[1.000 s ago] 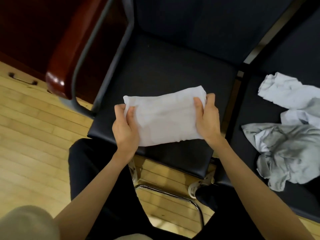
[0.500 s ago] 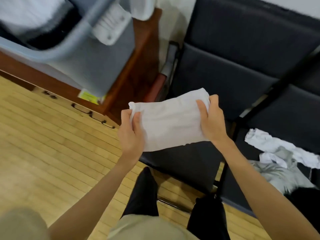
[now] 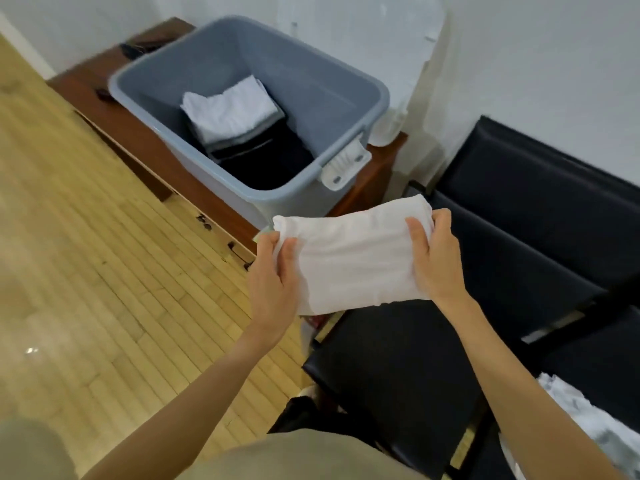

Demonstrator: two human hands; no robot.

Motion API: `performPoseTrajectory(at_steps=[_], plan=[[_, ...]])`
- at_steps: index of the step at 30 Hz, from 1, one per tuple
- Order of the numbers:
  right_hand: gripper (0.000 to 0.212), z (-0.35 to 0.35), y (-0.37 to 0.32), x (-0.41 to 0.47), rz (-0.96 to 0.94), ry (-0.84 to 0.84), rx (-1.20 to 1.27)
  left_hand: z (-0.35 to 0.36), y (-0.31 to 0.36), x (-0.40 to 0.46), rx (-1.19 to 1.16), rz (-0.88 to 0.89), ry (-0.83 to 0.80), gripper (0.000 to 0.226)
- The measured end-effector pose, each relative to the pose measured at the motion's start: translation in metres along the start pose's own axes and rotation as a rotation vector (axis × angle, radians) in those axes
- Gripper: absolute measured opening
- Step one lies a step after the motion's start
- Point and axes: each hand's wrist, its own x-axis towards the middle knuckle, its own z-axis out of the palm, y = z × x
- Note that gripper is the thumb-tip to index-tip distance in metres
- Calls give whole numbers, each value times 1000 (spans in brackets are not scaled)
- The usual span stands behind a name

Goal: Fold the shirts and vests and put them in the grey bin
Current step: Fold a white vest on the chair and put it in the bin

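A folded white shirt [image 3: 353, 261] is held up in the air between both hands, just in front of the grey bin [image 3: 304, 77] and lower than its rim. The left hand [image 3: 273, 282] grips the shirt's left end, thumb on top and fingers curled underneath. The right hand [image 3: 438, 261] pinches the right end the same way, thumb across the top face, fingers wrapped round the edge. The cloth sags a little between them.

The bin stands on a low reddish-brown wooden cabinet [image 3: 145, 140] against the white wall [image 3: 536, 53]. Inside it lies a stack of folded clothes: a white piece [image 3: 228, 110] on top, a thin grey layer under that, and dark garments [image 3: 273, 157] below. A white latch [image 3: 344, 164] sticks out from the bin's near right corner.

Below and to the right of the hands is a row of black padded seats [image 3: 502, 258]. At the lower right edge, a rumpled pale garment [image 3: 588, 420] lies on one seat. Light wooden floor [image 3: 86, 271] stretches off to the left.
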Motion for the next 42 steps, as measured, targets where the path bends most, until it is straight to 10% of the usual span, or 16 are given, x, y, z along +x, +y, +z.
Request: performPoseTrajectory(at_steps=[17, 28, 34, 42], plan=[[25, 60, -151, 238, -449, 19, -17, -42, 29, 230, 137, 176, 279, 20], [41, 189, -116, 363, -56, -465, -419, -8, -78, 365, 131, -542, -380, 15], [34, 240, -80, 370, 42, -536, -542, 9, -90, 389, 4, -1076, -474, 34], [30, 276, -68, 360, 71, -606, -562, 16, -139, 391, 63, -1271, -556, 33]])
